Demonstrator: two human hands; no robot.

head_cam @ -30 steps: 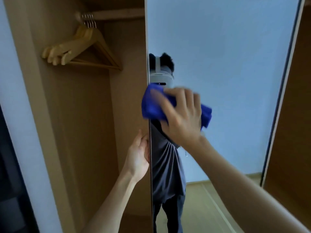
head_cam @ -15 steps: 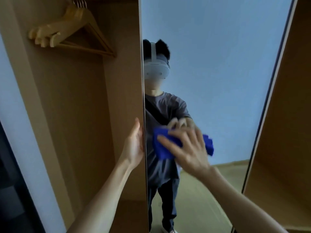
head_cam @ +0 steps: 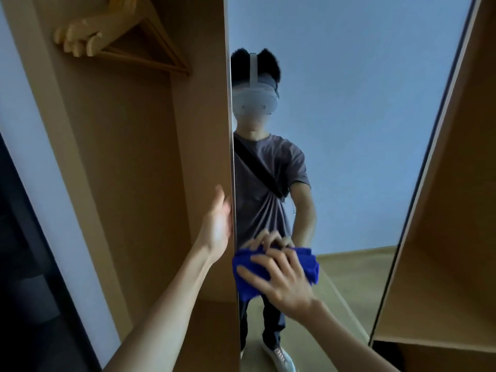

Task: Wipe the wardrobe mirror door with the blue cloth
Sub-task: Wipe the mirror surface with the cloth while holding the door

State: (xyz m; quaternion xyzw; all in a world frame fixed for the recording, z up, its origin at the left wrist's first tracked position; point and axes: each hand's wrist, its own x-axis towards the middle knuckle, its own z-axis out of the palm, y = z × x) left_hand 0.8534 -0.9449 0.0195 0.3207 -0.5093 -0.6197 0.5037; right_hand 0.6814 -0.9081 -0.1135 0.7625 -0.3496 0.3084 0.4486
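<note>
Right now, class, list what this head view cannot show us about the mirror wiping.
- Left hand fingers: hidden behind the mirror door edge.
- Blue cloth middle: covered by the right hand.
- Wooden hangers: hooks cut off by the top edge.
- Streaks on the glass: too faint to judge.

Right hand [head_cam: 284,280] with blue cloth [head_cam: 247,285] has swept down the mirror door [head_cam: 362,130], from head height of the reflection to hip height, near the door's left edge. View tilted down: hangers [head_cam: 112,30] now at top edge, reflected shoe visible.
</note>
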